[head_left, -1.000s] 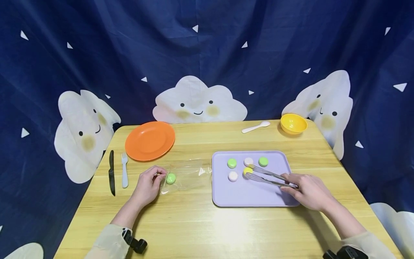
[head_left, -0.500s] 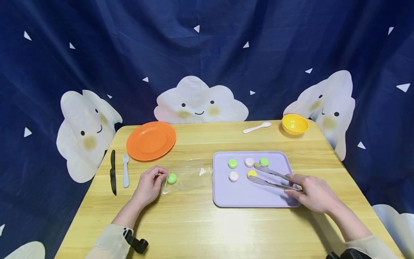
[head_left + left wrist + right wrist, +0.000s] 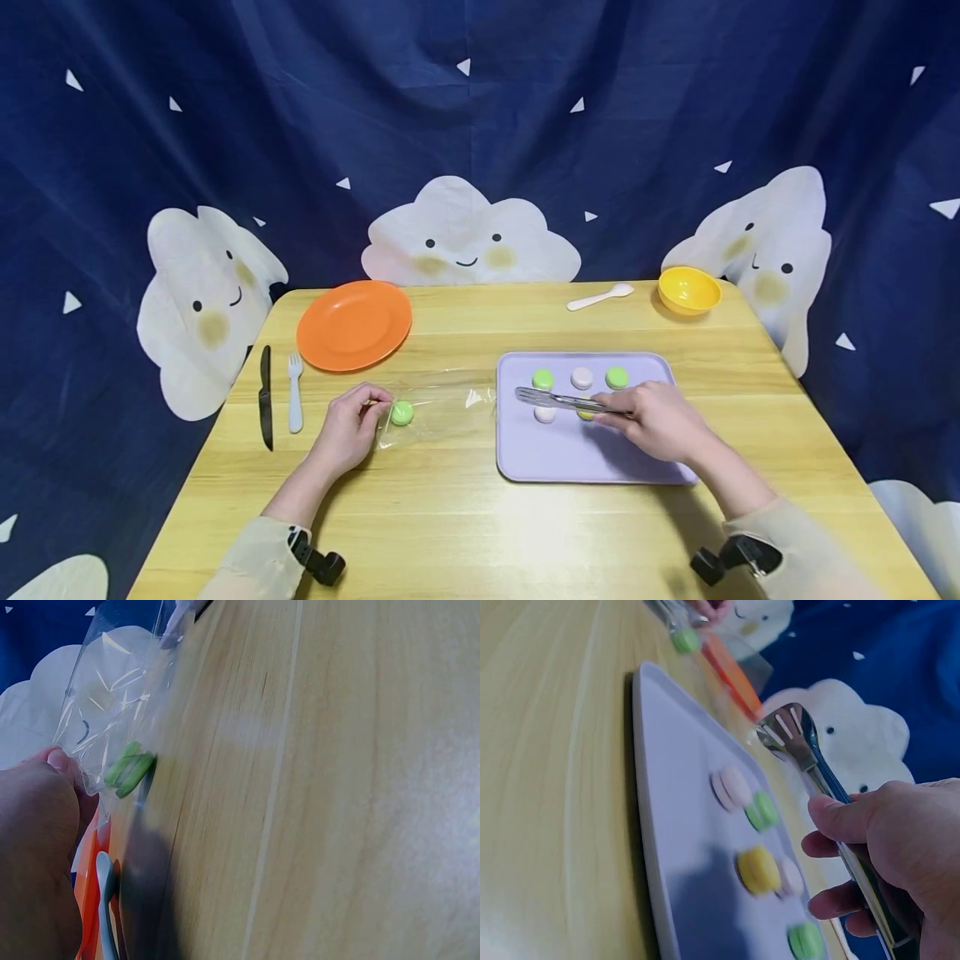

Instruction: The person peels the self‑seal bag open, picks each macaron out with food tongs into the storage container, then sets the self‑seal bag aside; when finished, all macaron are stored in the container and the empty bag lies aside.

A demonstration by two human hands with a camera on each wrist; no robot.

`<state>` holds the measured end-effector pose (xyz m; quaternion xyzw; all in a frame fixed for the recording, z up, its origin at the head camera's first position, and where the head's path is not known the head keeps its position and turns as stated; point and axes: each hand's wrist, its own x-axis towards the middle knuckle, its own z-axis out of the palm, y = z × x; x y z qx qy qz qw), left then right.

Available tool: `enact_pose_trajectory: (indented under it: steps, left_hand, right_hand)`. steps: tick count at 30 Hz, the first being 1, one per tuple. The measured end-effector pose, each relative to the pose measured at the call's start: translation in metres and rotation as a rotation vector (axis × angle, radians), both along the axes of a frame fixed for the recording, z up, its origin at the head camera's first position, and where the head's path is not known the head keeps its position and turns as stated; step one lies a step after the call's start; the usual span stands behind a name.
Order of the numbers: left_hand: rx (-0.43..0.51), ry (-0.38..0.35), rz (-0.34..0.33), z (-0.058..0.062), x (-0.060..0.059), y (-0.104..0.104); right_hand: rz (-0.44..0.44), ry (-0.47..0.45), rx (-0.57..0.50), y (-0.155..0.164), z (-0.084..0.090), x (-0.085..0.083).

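My left hand point(image 3: 347, 429) pinches the edge of a clear plastic bag point(image 3: 446, 400) that lies on the table. A green macaron point(image 3: 402, 413) sits in the bag near that hand. My right hand point(image 3: 662, 423) grips metal tongs point(image 3: 814, 761) over the lilac tray point(image 3: 551, 462). The tongs' arms are pressed nearly together and point left, with nothing seen between their tips. On the tray are a yellow macaron point(image 3: 758, 870), pale pinkish macarons point(image 3: 582, 378) and green macarons point(image 3: 617, 378). In the head view, the tongs and right hand partly cover the yellow one.
An orange plate point(image 3: 354, 325) is at the back left, with a pale blue fork point(image 3: 296, 396) and a dark knife point(image 3: 266, 400) nearby. A white spoon point(image 3: 600, 297) and a yellow bowl point(image 3: 690, 292) lie along the back right edge.
The right hand first drew the tongs back right off the yellow macaron, then swung left over the tray as the spread tongs closed together. The left hand keeps its hold on the bag.
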<state>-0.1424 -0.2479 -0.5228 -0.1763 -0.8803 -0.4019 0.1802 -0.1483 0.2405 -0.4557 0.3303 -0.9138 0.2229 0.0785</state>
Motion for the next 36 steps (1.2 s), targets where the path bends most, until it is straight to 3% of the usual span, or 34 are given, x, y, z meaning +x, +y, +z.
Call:
enact_pose_trajectory:
  steps: [7, 12, 17, 23, 36]
  left_hand:
    - [0.015, -0.003, -0.007, 0.001, 0.001, 0.001]
    - [0.026, 0.008, -0.021, 0.002, 0.001, 0.002]
    - [0.044, 0.016, -0.031, 0.003, 0.002, 0.004]
    - [0.061, 0.001, -0.041, 0.005, 0.003, 0.007]
    - [0.067, 0.005, -0.057, 0.006, 0.005, 0.011]
  right_hand:
    - [0.035, -0.023, 0.067, -0.048, -0.012, -0.030]
    - [0.104, -0.034, 0.066, -0.080, -0.015, -0.039]
    - [0.162, -0.028, 0.073, -0.111, -0.017, -0.042]
    - [0.181, -0.084, 0.085, -0.138, -0.018, -0.042]
    - [0.190, -0.114, 0.187, -0.162, -0.020, -0.040]
